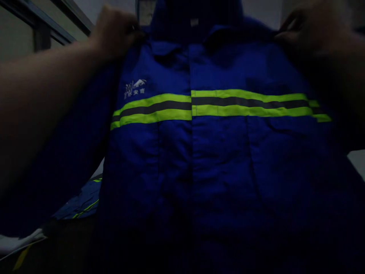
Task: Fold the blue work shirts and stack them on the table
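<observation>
Two bare hands, mine, both raised and set wide apart, with one blue jacket point(219, 152) hung between them.

Item: left hand point(115, 32), at eleven o'clock; forearm slanting up from nine; knuckles uppermost, fingers curled and closed on the cloth near one shoulder.

Item: right hand point(313, 30), at two o'clock; wrist bent inward, thumb and forefinger pinched on the opposite shoulder, a small gap behind the pinch; somewhat blurred.

Item: jacket, upright at centre, front towards me; yellow-green band point(159, 115) across the chest, white emblem point(135, 88) at ten o'clock, collar label point(194, 22) at twelve; lower part lost in dark.

Also: blue cloth with yellow-green lines point(81, 203), eight o'clock; metal frame point(42, 36), ten o'clock.
</observation>
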